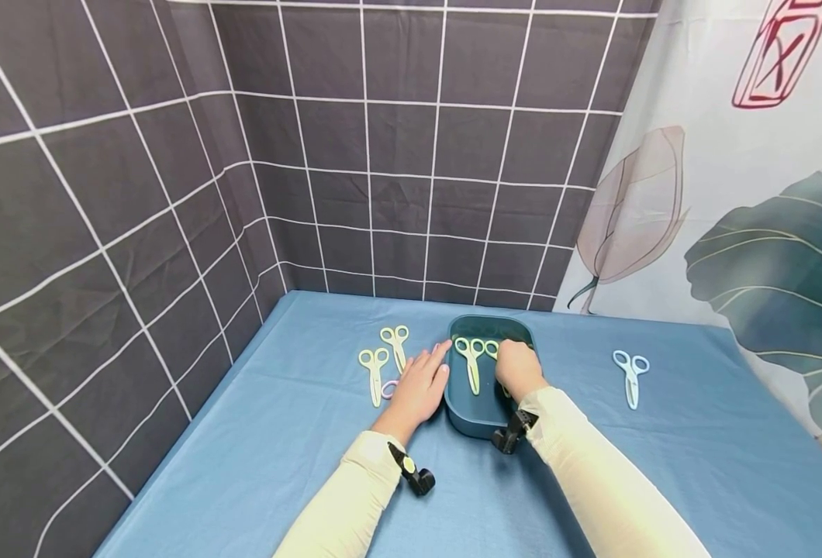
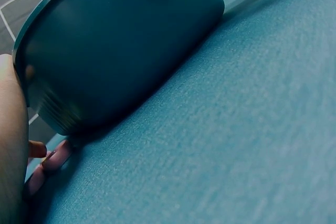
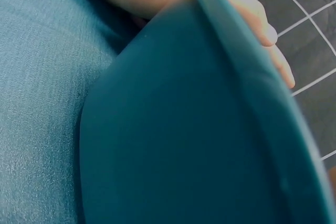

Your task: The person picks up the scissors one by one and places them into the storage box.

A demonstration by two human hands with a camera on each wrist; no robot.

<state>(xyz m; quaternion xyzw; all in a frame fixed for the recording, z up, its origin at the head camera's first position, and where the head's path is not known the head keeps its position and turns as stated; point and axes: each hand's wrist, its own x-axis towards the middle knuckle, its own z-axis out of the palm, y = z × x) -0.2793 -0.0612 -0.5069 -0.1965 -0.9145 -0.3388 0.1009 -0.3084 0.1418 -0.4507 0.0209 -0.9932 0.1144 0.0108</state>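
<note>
A dark teal bin (image 1: 477, 426) stands on the blue cloth. My left hand (image 1: 418, 390) lies against its left side, the extended fingertips at the rim, beside pink scissors (image 1: 389, 389) partly hidden by the hand. Inside the bin, yellow-green scissors (image 1: 473, 365) lie with handles toward the far end. My right hand (image 1: 520, 370) reaches in on the right, its curled fingers gripping a second yellow-green pair (image 1: 492, 349), mostly covered. In the right wrist view, the left hand's fingers (image 3: 257, 22) rest over the rim of the bin (image 3: 173, 114).
Left of the bin lie yellow-green scissors (image 1: 374, 375) and another pair (image 1: 396, 345) on the cloth. Light blue scissors (image 1: 631, 377) are farther right. A dark gridded curtain (image 1: 397, 139) hangs behind the table, with a white patterned one (image 1: 704, 194) at the right.
</note>
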